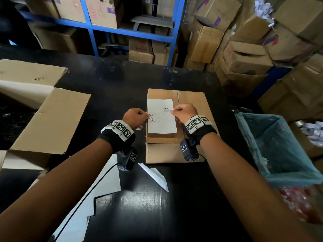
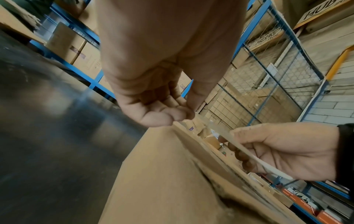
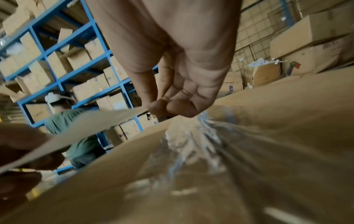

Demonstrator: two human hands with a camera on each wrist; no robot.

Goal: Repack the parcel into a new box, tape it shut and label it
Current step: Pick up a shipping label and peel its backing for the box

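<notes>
Black table (image 1: 122,95) held taped box (image 1: 190,102) | left hand (image 1: 135,117), right hand (image 1: 186,112) pinched label (image 1: 161,117) edges | label seemingly just above box

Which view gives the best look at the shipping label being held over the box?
The head view: the label faces the camera whole, barcode visible, with the left hand and right hand pinching its side edges above the box. The left wrist view shows it only edge-on as a thin strip; the right wrist view catches its blurred underside.
</notes>
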